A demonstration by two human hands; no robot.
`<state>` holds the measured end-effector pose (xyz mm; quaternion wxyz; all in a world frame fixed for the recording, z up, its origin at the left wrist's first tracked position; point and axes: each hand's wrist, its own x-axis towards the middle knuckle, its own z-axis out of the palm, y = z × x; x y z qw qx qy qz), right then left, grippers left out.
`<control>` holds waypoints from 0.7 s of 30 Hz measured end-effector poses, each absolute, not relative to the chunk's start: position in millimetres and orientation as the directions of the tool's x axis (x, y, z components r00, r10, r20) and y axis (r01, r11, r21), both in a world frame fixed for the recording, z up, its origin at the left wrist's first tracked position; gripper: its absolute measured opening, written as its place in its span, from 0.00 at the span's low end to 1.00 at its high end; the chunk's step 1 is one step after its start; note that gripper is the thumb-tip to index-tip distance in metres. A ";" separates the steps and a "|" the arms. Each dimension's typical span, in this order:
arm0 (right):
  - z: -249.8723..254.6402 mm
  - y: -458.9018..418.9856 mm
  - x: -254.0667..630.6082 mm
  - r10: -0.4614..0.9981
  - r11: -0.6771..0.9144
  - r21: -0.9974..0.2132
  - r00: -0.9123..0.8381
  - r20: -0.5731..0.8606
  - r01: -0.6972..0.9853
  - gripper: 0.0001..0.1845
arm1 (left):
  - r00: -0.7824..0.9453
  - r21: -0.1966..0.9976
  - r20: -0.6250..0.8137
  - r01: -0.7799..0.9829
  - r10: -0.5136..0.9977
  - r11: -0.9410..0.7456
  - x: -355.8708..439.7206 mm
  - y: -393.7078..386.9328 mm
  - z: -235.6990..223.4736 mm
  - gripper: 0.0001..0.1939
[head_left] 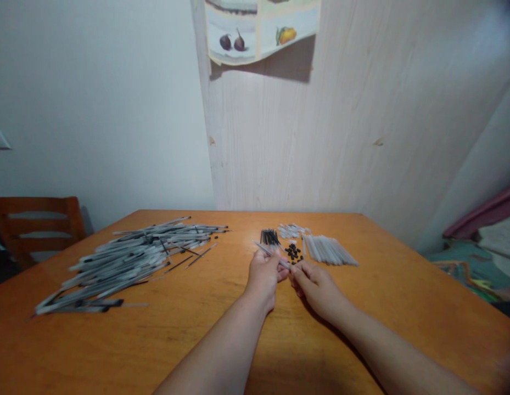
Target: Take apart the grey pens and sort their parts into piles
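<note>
left hand (263, 271) — gripping pale tube (263, 247) | right hand (318, 284) — at tube's near end | its hold: hidden, cannot tell

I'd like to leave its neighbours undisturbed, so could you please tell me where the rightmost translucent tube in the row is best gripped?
Probably pinch the rightmost tube at mid-length, coming down from the right. It looks long, straight and slim, lying flat, so a middle grip should balance; the row of tubes crowds its left side, while its right faces the tabletop.
</note>
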<state>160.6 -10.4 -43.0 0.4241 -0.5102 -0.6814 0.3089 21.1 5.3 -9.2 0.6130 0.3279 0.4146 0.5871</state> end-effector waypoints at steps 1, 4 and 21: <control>-43.2 -10.6 160.7 0.959 0.284 -0.855 -0.117 0.259 0.433 0.19 | -0.032 0.888 -0.122 -0.450 0.992 0.095 21.1 5.0 -8.8 0.09; -42.7 -11.4 160.5 0.963 0.270 -0.858 -0.098 0.253 0.438 0.17 | -0.031 0.883 -0.125 -0.459 0.992 0.097 20.9 4.0 -7.3 0.10; -34.4 -15.6 154.9 0.968 0.243 -0.897 -0.033 0.249 0.368 0.13 | -0.062 0.893 -0.133 -0.441 0.989 0.092 22.0 4.7 -7.0 0.15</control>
